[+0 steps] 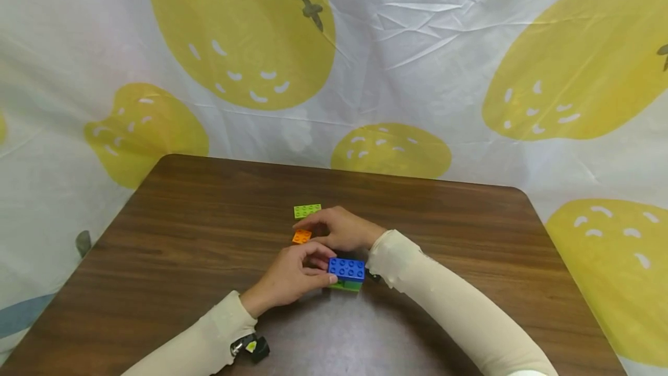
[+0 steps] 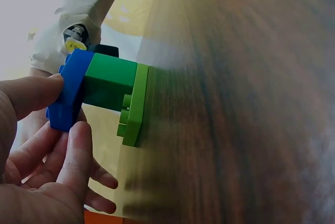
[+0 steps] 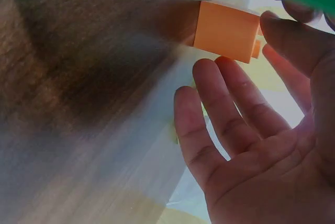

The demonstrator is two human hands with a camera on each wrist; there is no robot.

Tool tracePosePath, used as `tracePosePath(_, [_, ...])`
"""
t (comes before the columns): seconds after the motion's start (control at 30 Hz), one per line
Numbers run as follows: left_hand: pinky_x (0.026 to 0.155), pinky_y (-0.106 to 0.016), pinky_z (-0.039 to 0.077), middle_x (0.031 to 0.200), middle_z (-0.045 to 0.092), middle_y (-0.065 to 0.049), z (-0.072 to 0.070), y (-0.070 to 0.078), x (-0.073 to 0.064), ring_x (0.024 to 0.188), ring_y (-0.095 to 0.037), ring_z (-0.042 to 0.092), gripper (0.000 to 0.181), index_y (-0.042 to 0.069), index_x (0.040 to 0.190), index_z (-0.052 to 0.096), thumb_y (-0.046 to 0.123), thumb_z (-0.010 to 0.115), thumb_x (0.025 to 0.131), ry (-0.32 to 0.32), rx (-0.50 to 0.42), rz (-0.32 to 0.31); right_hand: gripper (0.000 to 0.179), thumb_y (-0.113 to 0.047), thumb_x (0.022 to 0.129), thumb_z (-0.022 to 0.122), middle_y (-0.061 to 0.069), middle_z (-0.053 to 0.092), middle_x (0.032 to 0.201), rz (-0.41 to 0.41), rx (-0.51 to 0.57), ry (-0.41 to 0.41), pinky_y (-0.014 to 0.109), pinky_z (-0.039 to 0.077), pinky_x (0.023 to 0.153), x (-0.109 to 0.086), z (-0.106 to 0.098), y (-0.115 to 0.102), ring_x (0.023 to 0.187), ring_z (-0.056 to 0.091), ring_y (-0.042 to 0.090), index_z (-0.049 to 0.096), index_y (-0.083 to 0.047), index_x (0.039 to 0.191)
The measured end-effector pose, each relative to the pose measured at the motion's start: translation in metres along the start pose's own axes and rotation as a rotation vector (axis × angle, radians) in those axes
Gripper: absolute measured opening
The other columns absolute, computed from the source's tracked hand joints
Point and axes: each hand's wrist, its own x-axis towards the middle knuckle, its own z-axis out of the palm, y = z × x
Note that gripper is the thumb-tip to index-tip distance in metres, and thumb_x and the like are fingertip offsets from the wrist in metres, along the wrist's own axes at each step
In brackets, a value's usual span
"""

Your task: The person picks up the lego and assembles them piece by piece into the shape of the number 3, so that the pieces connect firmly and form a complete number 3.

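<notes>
Hands (image 1: 289,276) (image 1: 341,228) well inside table's far, side edges (image 1: 250,166); left grips blue brick (image 1: 347,269).

Brown table (image 1: 443,231) bearing lime brick (image 1: 307,210), orange brick (image 1: 301,237), brick stack (image 1: 347,270)

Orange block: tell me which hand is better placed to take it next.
The right hand, I'd judge: it is right at the orange block, while the left hand grips the blue block.
</notes>
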Motion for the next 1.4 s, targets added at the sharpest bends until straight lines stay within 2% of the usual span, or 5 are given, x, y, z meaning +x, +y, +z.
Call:
tracePosePath(0.2, [0.088,-0.026,0.063,0.117,0.073,-0.015,-0.001,0.001,-0.001,0.103,-0.021,0.072,0.037,0.003,0.121,0.072,0.018,0.085,0.091,-0.004,0.009,-0.003,0.046,-0.014,0.101,0.070,-0.001,0.071,0.139,0.028,-0.016,-0.029,0.031,0.055,0.097,0.000,0.003,0.001,0.108,0.065,0.013,0.065,-0.019,0.146])
tracePosePath(0.43, [0.087,-0.025,0.062,0.117,0.073,-0.015,-0.003,0.002,-0.002,0.103,-0.022,0.072,0.037,0.003,0.121,0.072,0.018,0.085,0.090,0.000,0.004,-0.010,0.043,-0.011,0.097,0.073,-0.001,0.074,0.131,0.056,0.011,-0.006,0.030,0.059,0.094,0.003,0.004,0.002,0.105,0.070,0.013,0.069,-0.016,0.139])
tracePosePath(0.8, [0.089,-0.027,0.063,0.121,0.072,-0.015,-0.005,0.001,-0.001,0.105,-0.023,0.072,0.037,0.003,0.122,0.072,0.019,0.085,0.091,-0.006,0.007,-0.012,0.039,-0.012,0.096,0.075,-0.002,0.075,0.128,0.073,-0.042,0.024,0.038,0.057,0.103,0.006,0.005,0.007,0.114,0.069,0.016,0.071,-0.018,0.134])
tracePosePath(0.97, [0.089,-0.026,0.063,0.121,0.073,-0.014,-0.005,0.000,-0.001,0.104,-0.020,0.072,0.037,0.004,0.122,0.072,0.020,0.085,0.091,-0.007,0.013,-0.015,0.038,-0.010,0.096,0.075,0.000,0.076,0.128,0.089,-0.027,0.020,0.038,0.058,0.103,0.006,0.004,0.006,0.115,0.071,0.017,0.072,-0.016,0.133])
tracePosePath(1.4, [0.089,-0.027,0.063,0.119,0.073,-0.016,-0.003,0.002,-0.001,0.103,-0.021,0.072,0.037,0.003,0.121,0.072,0.018,0.085,0.091,-0.003,0.005,-0.012,0.035,-0.015,0.094,0.080,0.000,0.078,0.117,0.082,0.006,0.079,0.033,0.061,0.092,-0.002,-0.007,0.007,0.101,0.074,0.014,0.074,-0.017,0.128])
